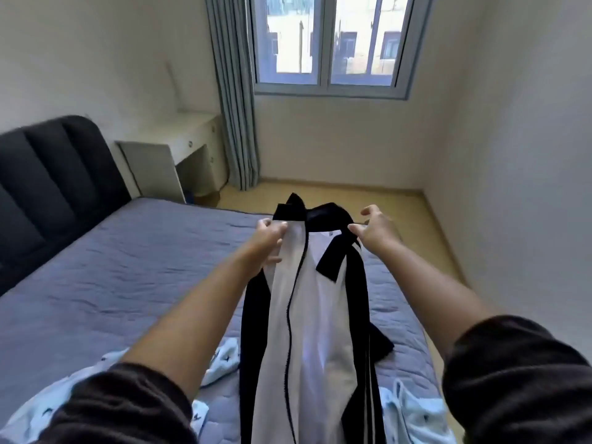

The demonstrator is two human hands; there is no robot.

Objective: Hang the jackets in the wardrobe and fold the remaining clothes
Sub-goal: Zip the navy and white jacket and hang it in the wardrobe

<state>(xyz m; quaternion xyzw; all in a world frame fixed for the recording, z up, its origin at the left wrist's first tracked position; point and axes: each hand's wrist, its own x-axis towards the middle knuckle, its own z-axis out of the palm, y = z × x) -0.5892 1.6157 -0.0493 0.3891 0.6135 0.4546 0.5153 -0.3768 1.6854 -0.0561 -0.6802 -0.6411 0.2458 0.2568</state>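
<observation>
White-and-black jacket hanging below, left hand gripping one shoulder, right hand pinching other

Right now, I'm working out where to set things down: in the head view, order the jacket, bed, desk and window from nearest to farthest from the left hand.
1. Jacket: in the left hand grip.
2. Bed: directly below the hand.
3. Desk: past the bed, to the left.
4. Window: on the far wall.

The jacket hangs over the bed, window beyond.
</observation>
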